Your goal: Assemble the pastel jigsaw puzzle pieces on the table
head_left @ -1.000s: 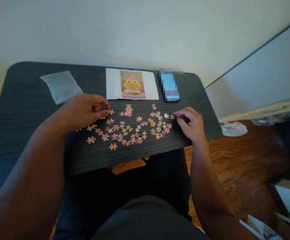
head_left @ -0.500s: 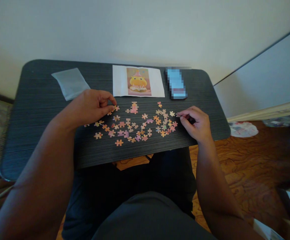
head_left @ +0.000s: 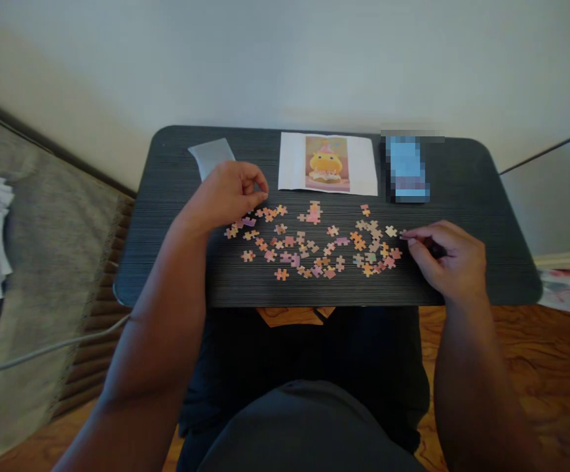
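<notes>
1. Lower centre of the frame: the person's lap in dark clothing fills the near field, and both bare forearms run from it up toward the table.
2. Centre of the frame: a dark, rounded-corner table with a fine striped grain spans the middle band. Its near edge lies just above the lap.
3. Right of centre: the right hand rests on the table surface. Thumb and forefinger are pressed together at their tips, pinching at a small jigsaw piece at the right edge of the scatter. Whether the piece is lifted off the table cannot be determined. The remaining fingers are curled under.
4. Centre: a scatter of small loose jigsaw pieces in orange, pink and pale tones lies flat on the table between the two hands, in a band from left of centre to right of centre. Most pieces lie apart. A few touch.
5. Left of centre: the left hand hovers over the left end of the scatter. Thumb and forefinger tips are pinched together. Whether they hold a piece cannot be determined. The other fingers are curled.
6. Upper centre: a white paper sheet printed with a yellow cartoon figure on a pink ground lies flat beyond the pieces.
7. Upper left of the table: a clear plastic bag lies flat, partly hidden by the left hand.
8. Upper right of the table: a blue rectangular object, blurred, lies just beside the sheet.
</notes>
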`<action>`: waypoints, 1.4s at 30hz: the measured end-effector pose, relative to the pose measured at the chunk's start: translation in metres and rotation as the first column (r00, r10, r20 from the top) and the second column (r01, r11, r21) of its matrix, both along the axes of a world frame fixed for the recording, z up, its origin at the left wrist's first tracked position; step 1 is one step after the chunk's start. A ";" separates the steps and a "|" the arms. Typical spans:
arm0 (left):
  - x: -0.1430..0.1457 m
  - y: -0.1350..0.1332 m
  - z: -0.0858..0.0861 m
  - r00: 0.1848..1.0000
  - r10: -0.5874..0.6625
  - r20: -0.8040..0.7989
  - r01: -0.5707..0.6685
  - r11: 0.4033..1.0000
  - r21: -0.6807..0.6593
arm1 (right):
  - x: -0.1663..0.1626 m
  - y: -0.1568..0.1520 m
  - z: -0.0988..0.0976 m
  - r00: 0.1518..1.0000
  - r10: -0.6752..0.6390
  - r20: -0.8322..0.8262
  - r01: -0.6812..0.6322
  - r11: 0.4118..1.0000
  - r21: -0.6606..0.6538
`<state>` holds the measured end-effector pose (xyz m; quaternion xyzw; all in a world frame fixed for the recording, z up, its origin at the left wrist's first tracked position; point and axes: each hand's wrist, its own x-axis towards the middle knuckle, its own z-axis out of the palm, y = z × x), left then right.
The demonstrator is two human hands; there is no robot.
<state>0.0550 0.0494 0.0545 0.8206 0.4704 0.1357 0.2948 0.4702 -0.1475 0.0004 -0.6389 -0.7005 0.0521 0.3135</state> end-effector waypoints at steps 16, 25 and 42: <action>-0.041 0.011 0.006 0.997 0.082 -0.015 -0.083 0.946 -0.313 | 0.009 -0.001 -0.008 0.998 -0.022 0.056 0.020 0.999 0.042; -0.036 0.013 0.003 0.996 -0.017 -0.086 -0.013 0.940 -0.341 | 0.005 0.001 -0.006 0.998 -0.028 0.051 0.024 0.998 0.065; -0.032 0.012 0.005 0.986 -0.047 -0.161 -0.003 0.955 -0.296 | 0.001 0.000 -0.005 0.998 -0.051 0.037 0.048 0.996 0.080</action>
